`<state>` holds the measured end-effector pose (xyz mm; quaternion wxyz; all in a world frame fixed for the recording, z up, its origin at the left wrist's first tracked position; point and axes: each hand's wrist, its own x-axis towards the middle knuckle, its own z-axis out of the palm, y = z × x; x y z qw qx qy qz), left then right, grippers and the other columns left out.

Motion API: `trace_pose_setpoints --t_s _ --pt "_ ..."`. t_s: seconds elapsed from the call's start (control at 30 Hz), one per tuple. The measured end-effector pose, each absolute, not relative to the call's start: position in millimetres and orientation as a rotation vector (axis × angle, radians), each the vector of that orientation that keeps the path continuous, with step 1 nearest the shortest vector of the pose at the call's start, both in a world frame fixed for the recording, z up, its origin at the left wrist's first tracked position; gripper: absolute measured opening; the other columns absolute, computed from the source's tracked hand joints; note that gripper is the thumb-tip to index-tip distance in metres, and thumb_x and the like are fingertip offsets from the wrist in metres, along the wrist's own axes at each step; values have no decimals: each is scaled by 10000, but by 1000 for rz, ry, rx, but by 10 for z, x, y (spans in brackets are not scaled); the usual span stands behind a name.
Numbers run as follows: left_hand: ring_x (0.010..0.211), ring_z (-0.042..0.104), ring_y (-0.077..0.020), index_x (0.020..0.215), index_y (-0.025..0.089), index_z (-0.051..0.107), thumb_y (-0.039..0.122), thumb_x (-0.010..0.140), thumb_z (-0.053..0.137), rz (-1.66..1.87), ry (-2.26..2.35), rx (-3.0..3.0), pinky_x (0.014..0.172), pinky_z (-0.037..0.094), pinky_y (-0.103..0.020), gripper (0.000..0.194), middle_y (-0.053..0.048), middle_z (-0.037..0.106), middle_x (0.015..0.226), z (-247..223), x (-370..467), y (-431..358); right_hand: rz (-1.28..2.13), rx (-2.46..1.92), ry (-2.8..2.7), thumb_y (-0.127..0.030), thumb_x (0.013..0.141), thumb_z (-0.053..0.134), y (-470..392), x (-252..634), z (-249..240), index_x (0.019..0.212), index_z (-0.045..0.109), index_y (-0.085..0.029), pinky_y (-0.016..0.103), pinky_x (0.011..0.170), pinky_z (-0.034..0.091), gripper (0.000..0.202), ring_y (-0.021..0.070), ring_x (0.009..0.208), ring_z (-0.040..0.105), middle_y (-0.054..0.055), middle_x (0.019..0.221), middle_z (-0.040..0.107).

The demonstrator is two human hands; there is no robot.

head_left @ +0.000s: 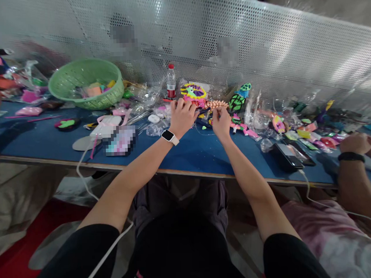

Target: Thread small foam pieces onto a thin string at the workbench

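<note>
My left hand, with a smartwatch on its wrist, reaches over the pile with bent, slightly spread fingers. Its fingertips are at the lower edge of a yellow, purple and pink toy figure. My right hand is closed, its fingers curled down beside a peach-coloured segmented toy; what is in them is hidden. A black-and-green patterned toy lies just right of that hand. Pink toy pieces lie below it, and a small green piece sits between my hands.
A green basket with colourful pieces stands at the left. Behind my left hand is a red-capped bottle. A black device with a cable lies at the right. A co-worker's hand is at the far right. A perforated metal panel borders the blue table.
</note>
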<state>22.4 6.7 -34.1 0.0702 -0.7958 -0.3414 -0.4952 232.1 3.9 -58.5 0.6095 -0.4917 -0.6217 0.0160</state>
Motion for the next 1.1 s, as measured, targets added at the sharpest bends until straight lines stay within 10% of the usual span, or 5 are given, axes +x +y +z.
trace_pose_setpoints --t_s 0.4,1.1 --pt "1367 623 -359 1505 181 674 99 1103 443 -1068 -959 -2508 1164 489 -567 470 -195 716 1415 -359 444 -39 415 -1066 -1434 -604 1054 618 116 2236 -679 880 622 -245 308 603 475 399 162 613 587 -1 681 629" --pt "1309 649 -383 1278 107 775 95 1108 442 -806 -1047 -2394 1079 501 -550 375 -233 739 1339 -351 465 -102 249 -1016 -1656 -253 1010 635 -66 2202 -604 930 658 -235 319 659 536 85 172 680 670 16 770 720"
